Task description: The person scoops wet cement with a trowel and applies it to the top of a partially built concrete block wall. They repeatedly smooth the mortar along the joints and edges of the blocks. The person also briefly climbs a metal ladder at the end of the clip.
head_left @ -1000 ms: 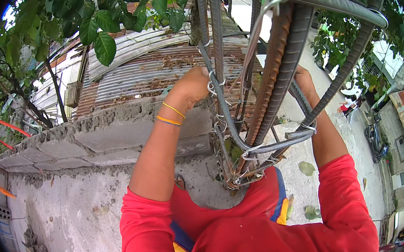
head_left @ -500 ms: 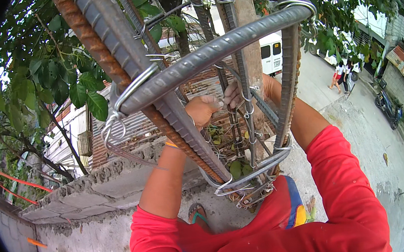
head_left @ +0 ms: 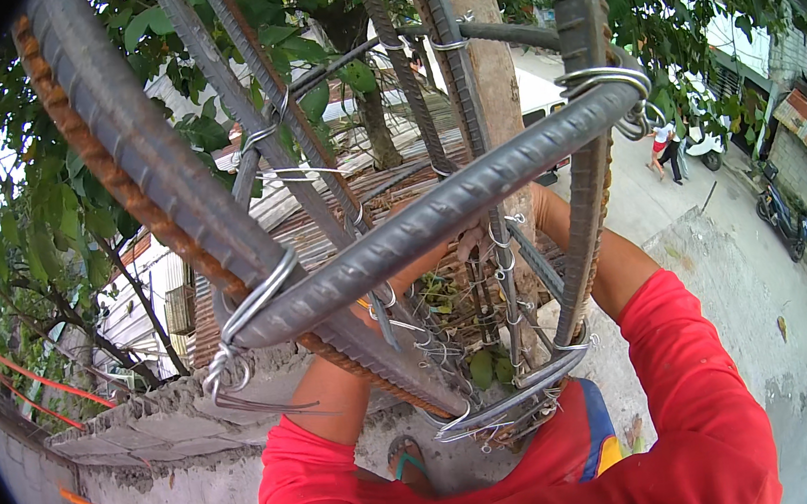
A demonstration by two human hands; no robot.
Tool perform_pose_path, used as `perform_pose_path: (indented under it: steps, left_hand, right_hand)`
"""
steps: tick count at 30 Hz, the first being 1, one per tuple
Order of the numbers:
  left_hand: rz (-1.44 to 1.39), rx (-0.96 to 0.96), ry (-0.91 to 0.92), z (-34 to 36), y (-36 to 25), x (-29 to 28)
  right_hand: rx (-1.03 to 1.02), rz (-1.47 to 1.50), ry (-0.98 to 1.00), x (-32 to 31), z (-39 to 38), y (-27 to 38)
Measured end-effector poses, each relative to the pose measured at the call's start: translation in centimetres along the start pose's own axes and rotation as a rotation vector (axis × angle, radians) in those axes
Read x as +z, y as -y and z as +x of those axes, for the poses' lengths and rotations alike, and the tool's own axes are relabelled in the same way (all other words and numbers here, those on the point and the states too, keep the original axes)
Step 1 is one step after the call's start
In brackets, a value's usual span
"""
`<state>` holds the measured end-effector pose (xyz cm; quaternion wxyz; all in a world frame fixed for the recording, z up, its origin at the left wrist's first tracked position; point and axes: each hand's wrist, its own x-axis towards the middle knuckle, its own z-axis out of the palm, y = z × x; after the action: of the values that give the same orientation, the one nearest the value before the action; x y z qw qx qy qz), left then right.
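A cage of ribbed steel bars fills the view, and its nearest cross bar is bound at both ends with wire ties. Both my forearms in red sleeves reach up into the cage. My left hand sits behind the cross bar and is mostly hidden. My right hand shows curled fingers against a thin vertical bar that carries several wire loops. The two hands are close together at the cage's middle.
A rough concrete wall top runs below on the left. My sandalled foot shows beneath the cage. A pole and trees stand behind. On the street at right are people, a parked motorcycle and a white vehicle.
My hands, apart on separate bars a second ago, have come together at the cage's middle. The view has swung, and the cross bar now crosses in front of the hands.
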<state>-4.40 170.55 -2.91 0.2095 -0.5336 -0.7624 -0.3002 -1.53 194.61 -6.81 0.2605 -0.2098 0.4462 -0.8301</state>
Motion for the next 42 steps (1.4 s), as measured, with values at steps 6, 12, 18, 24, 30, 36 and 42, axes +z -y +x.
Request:
perform_pose_path:
  steps: [6, 12, 18, 24, 30, 36, 42]
  left_hand:
    - [-0.164, -0.015, -0.110, 0.3, 0.2, 1.1]
    - [0.018, 0.070, -0.117, 1.1, -0.2, 1.5]
    - [0.111, 0.048, 0.004, 1.6, -0.9, 2.2]
    - [0.046, 0.102, -0.084, 1.8, -0.2, 2.4]
    - [0.173, 0.128, -0.061, 1.8, -0.6, 1.5]
    - [0.190, 0.033, -0.085, 0.4, -0.2, 1.7]
    - [-0.161, -0.175, -0.089, -0.9, 0.8, 2.5]
  right_hand:
    - [-0.021, -0.055, -0.247, -2.9, 0.4, -1.0]
    - [-0.127, -0.038, -0.313, -2.8, -0.7, -2.3]
    - [-0.230, -0.266, -0.469, -3.3, -3.6, -1.3]
    - [-0.570, -0.155, -0.366, -3.2, -7.4, 0.4]
    - [-0.502, -0.548, -0.594, -0.9, -8.0, 2.4]
    - [-0.537, -1.034, -0.850, -1.5, -7.1, 2.2]
    - [-0.393, -1.038, -0.918, 0.5, -7.6, 1.2]
